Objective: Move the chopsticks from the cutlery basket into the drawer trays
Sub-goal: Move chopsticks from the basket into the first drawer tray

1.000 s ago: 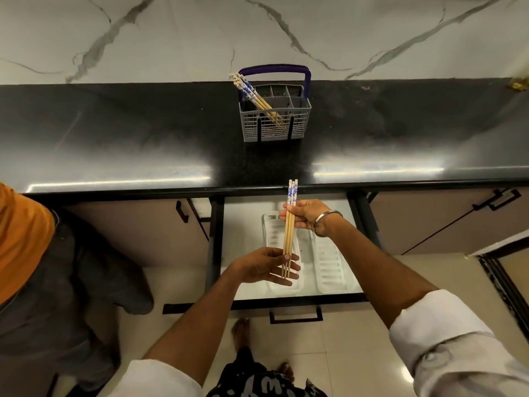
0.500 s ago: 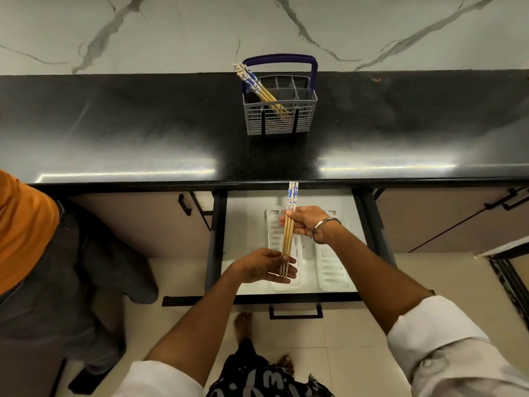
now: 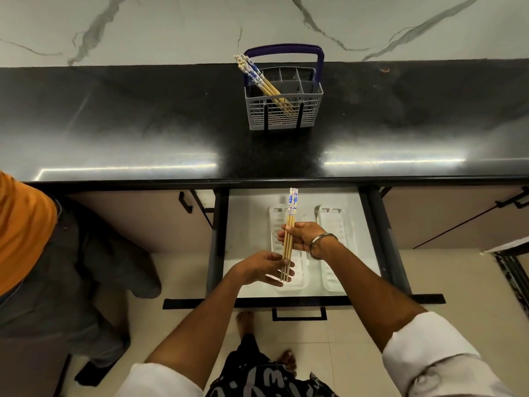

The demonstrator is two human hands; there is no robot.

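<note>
Room: a white marble-veined wall (image 3: 171,27) rises behind a glossy black countertop (image 3: 114,124); beige cabinet fronts sit beneath it and pale tiles cover the floor.
Bystander: a second person (image 3: 25,224) in an orange top and grey trousers stands at the far left edge.
Drawer: one open drawer (image 3: 249,202) with a white floor, pulled out below the counter's middle.
Trays: two clear ribbed trays lie side by side in the drawer, the left tray (image 3: 276,222) under the hands and the right tray (image 3: 335,233) bare.
Basket: one grey cutlery basket (image 3: 283,110) with a purple handle stands on the counter, holding a leaning bunch of chopsticks (image 3: 257,78), perhaps four, though they overlap.
Held chopsticks: a held bundle (image 3: 290,224) of about three, blue-patterned ends pointing toward the counter, over the left tray.
Left hand (image 3: 263,269): fingers curled, pinching the bundle's plain lower ends.
Right hand (image 3: 303,234): thumb and fingers closed on the bundle's middle; a metal bangle (image 3: 322,245) circles the wrist.
</note>
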